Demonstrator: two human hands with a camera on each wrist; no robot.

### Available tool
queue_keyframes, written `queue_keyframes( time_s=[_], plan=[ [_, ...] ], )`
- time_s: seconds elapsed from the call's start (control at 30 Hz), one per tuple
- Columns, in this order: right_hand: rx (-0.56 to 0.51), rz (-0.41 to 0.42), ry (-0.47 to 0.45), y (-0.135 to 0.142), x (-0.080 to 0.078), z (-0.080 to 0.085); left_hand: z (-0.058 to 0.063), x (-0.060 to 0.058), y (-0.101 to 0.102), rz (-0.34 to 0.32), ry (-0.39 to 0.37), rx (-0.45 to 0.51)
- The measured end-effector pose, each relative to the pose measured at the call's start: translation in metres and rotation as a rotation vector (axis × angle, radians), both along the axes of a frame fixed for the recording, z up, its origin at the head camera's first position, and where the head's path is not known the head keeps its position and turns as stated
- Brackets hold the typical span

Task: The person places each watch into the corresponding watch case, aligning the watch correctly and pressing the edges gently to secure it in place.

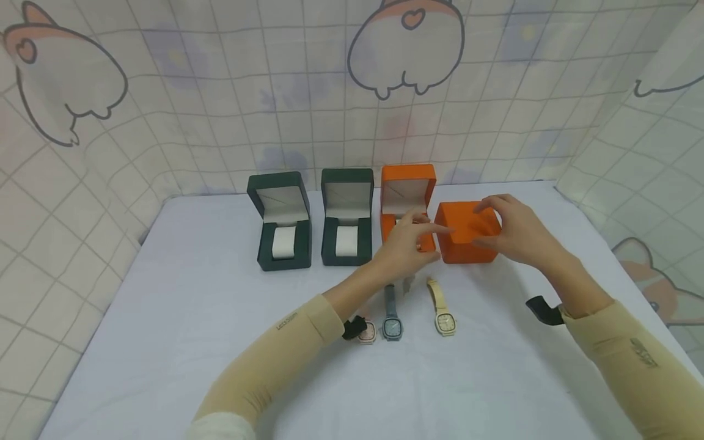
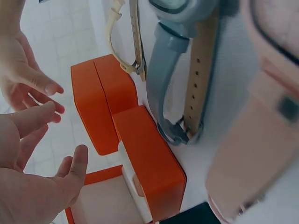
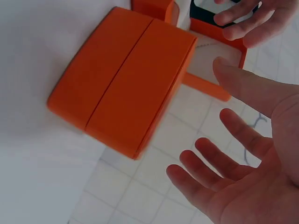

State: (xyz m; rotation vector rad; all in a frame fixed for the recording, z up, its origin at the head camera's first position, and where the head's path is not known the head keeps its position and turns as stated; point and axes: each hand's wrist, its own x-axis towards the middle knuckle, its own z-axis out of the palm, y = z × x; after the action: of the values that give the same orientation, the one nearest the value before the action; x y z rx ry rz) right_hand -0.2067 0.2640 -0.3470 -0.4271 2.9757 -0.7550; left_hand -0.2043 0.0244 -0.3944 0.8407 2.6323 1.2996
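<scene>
A closed orange watch box (image 1: 469,235) stands at the right end of a row of boxes. My right hand (image 1: 508,231) hovers at its right side, fingers spread and apart from it in the right wrist view. The left hand (image 1: 408,245) is in front of the open orange box (image 1: 408,173), thumb and fingers apart, holding nothing. That hand partly covers the open box's base, so its contents are mostly hidden. Nearer me lie a yellow watch (image 1: 444,322), a blue-grey watch (image 1: 392,328) and a pink watch (image 1: 367,332), the last partly covered by the left forearm.
Two open dark green watch boxes (image 1: 283,256) (image 1: 346,260), each with a white cushion, stand left of the orange ones. A white cloth (image 1: 192,318) covers the table. Behind the table hangs a curtain (image 1: 319,91) with a grid and cartoon print.
</scene>
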Motion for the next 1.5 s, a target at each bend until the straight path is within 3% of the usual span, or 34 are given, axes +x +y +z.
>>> queue_keyframes(
  time_s=[0.17,0.33,0.63,1.1,1.5],
  plan=[
    [-0.007,0.031,0.003,-0.012,-0.001,0.004,0.002,0.007,-0.016,-0.009,-0.050,0.059],
    [-0.017,0.094,0.015,-0.026,-0.004,0.005,0.003,0.016,-0.031,0.010,-0.040,0.016],
    [0.028,0.185,0.031,-0.049,-0.010,-0.003,-0.005,0.033,-0.057,0.021,-0.052,0.069],
    [0.115,0.254,-0.040,-0.077,-0.026,-0.015,-0.010,0.050,-0.088,0.052,-0.148,0.133],
    [0.149,0.237,-0.102,-0.092,-0.037,-0.028,-0.020,0.060,-0.103,0.057,-0.209,0.180]
  ],
)
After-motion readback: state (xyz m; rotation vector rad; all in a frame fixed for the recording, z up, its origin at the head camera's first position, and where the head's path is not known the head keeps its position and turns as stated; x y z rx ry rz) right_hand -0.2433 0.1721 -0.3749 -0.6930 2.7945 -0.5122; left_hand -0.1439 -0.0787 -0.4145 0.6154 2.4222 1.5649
